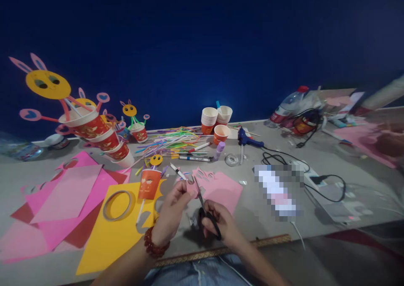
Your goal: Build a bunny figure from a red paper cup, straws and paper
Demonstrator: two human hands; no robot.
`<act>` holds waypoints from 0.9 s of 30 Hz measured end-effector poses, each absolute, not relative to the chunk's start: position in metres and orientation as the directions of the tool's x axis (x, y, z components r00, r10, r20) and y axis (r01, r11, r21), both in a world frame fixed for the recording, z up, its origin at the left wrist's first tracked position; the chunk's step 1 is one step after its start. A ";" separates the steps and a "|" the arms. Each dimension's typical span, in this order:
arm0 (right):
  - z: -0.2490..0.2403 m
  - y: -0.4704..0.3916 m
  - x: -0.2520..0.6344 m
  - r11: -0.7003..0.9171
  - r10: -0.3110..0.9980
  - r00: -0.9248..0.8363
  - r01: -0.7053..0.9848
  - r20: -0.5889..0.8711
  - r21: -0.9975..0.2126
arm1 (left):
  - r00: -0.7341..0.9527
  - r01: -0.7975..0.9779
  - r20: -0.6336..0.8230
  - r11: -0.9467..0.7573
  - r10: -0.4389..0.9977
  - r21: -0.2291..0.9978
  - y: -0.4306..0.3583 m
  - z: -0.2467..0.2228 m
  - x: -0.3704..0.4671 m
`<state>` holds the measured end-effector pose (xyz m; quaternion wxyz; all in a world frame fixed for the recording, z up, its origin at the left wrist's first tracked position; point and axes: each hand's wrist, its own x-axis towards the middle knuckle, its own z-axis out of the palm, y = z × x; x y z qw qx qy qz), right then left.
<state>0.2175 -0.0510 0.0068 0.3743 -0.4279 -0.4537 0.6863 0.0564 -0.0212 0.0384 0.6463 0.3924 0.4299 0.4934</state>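
My left hand (170, 214), with a beaded bracelet at the wrist, pinches a small pink paper piece (191, 188) over the near middle of the table. Black-handled scissors (215, 228) are in my right hand (222, 219), fingers through the loops. Their blades (199, 191) point up and away, right at the pink piece; whether they are cutting into it I cannot tell. Just behind lies a larger pink sheet (225, 189) with shapes cut out of its far edge. Left of my hands, a red paper-cup figure (150, 184) with a yellow face lies on a yellow sheet (109, 235).
A tape roll (117, 191) lies on the yellow sheet, beside pink sheets (67, 193). Stacked cup figures (85, 124) rise at left. Straws (170, 142), cups (209, 117), a glue stick (219, 151) and a blue glue gun (249, 141) lie beyond. Another person's arm (386, 94) reaches in at right.
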 end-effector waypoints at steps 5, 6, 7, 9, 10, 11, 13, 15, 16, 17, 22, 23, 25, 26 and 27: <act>0.003 -0.051 0.216 -0.286 0.907 -0.360 -0.154 -0.216 -0.946 | 0.140 -0.305 -0.167 0.203 0.976 0.931 -0.021 0.038 0.057; 0.003 -0.051 0.216 -0.286 0.909 -0.357 -0.160 -0.214 -0.945 | 0.143 -0.307 -0.163 0.200 0.976 0.930 -0.021 0.039 0.057; 0.002 -0.050 0.216 -0.288 0.910 -0.355 -0.164 -0.216 -0.944 | 0.145 -0.310 -0.159 0.198 0.977 0.930 -0.020 0.039 0.057; 0.003 -0.050 0.216 -0.292 0.908 -0.355 -0.163 -0.221 -0.942 | 0.149 -0.316 -0.151 0.191 0.977 0.929 -0.020 0.041 0.057; 0.003 -0.050 0.217 -0.292 0.908 -0.356 -0.160 -0.221 -0.943 | 0.148 -0.317 -0.149 0.190 0.978 0.929 -0.019 0.041 0.058; 0.004 -0.050 0.217 -0.289 0.908 -0.358 -0.157 -0.218 -0.944 | 0.146 -0.317 -0.150 0.190 0.978 0.929 -0.019 0.041 0.058; 0.005 -0.050 0.218 -0.284 0.907 -0.364 -0.152 -0.213 -0.947 | 0.138 -0.316 -0.153 0.190 0.979 0.930 -0.019 0.042 0.058; 0.005 -0.050 0.219 -0.284 0.905 -0.365 -0.142 -0.217 -0.948 | 0.135 -0.318 -0.154 0.190 0.979 0.929 -0.019 0.041 0.058; 0.005 -0.050 0.219 -0.287 0.903 -0.367 -0.136 -0.221 -0.948 | 0.137 -0.320 -0.153 0.190 0.979 0.928 -0.020 0.041 0.058; 0.005 -0.050 0.219 -0.290 0.902 -0.368 -0.132 -0.224 -0.948 | 0.140 -0.321 -0.153 0.191 0.978 0.928 -0.020 0.041 0.058; 0.003 -0.050 0.218 -0.300 0.900 -0.369 -0.137 -0.232 -0.944 | 0.144 -0.301 -0.167 0.204 0.975 0.931 -0.020 0.039 0.057; 0.003 -0.050 0.218 -0.301 0.901 -0.366 -0.142 -0.232 -0.943 | 0.145 -0.299 -0.168 0.205 0.975 0.932 -0.020 0.039 0.057; 0.004 -0.050 0.218 -0.304 0.901 -0.366 -0.151 -0.232 -0.941 | 0.144 -0.303 -0.165 0.202 0.976 0.931 -0.020 0.039 0.057; 0.004 -0.050 0.217 -0.305 0.901 -0.364 -0.152 -0.234 -0.940 | 0.141 -0.307 -0.163 0.200 0.977 0.931 -0.020 0.039 0.058; 0.004 -0.049 0.217 -0.308 0.901 -0.364 -0.149 -0.237 -0.940 | 0.137 -0.310 -0.162 0.197 0.977 0.930 -0.020 0.039 0.058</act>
